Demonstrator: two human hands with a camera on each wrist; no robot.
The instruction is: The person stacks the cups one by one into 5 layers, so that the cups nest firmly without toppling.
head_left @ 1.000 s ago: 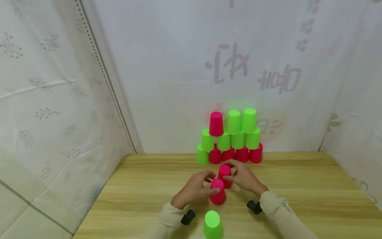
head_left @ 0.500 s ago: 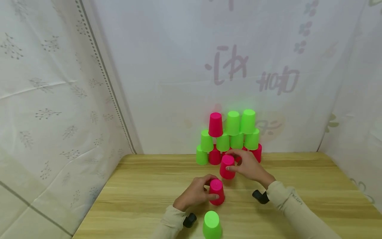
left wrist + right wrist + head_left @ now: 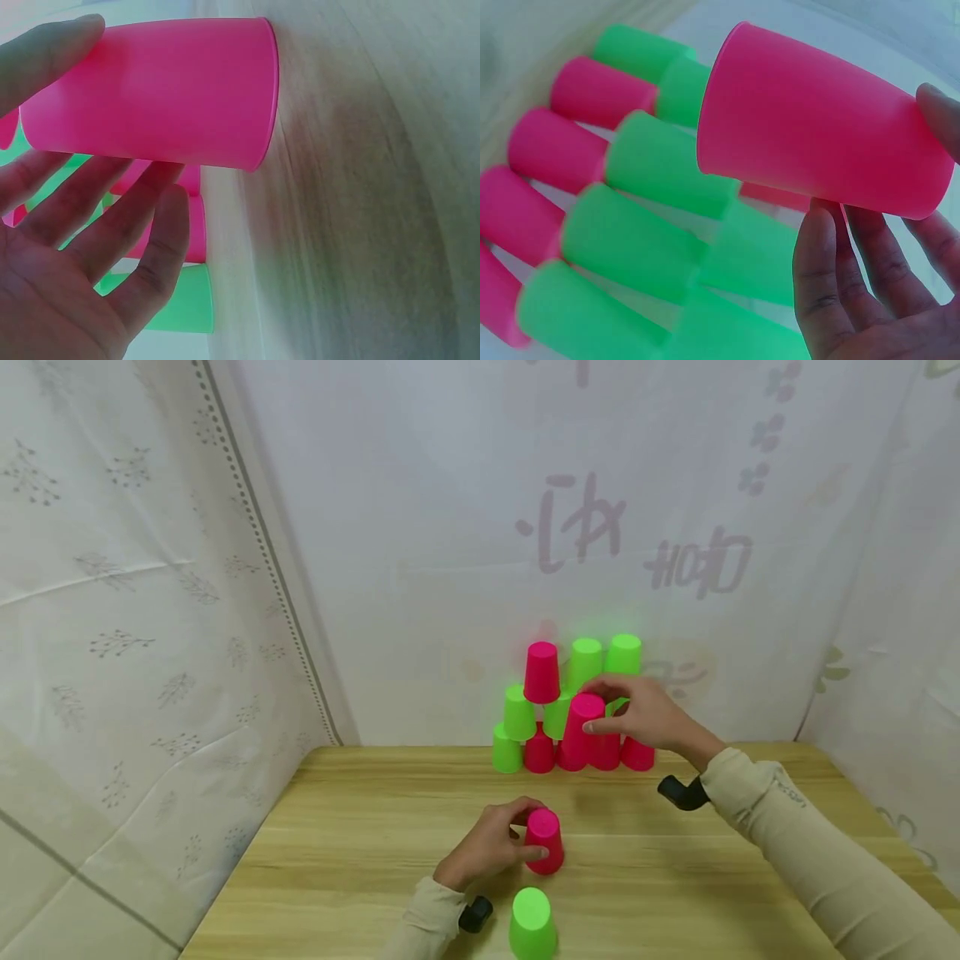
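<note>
My right hand (image 3: 651, 714) pinches an upside-down pink cup (image 3: 581, 731) between thumb and fingers, raised off the table in front of a cup pyramid. In the right wrist view this pink cup (image 3: 817, 124) overlaps the stacked cups behind it. Lower on the table, my left hand (image 3: 487, 845) holds a second upside-down pink cup (image 3: 547, 842), thumb on the near side and fingers on the far side. Its rim is at the wood in the left wrist view, where the pink cup (image 3: 157, 94) fills the top. A green cup (image 3: 532, 922) stands upside down nearer me.
The pyramid leans close to the back curtain (image 3: 420, 610). Its bottom row has a green cup (image 3: 507, 749) and several pink ones; green cups (image 3: 519, 714) form the middle row. On top are a pink cup (image 3: 542, 672) and two green ones. The wooden table (image 3: 360, 827) lies beneath.
My right hand has lifted its pink cup from beside the left hand's cup, moving it away from me and up to the pyramid. My left hand has closed in on its cup and stayed there.
</note>
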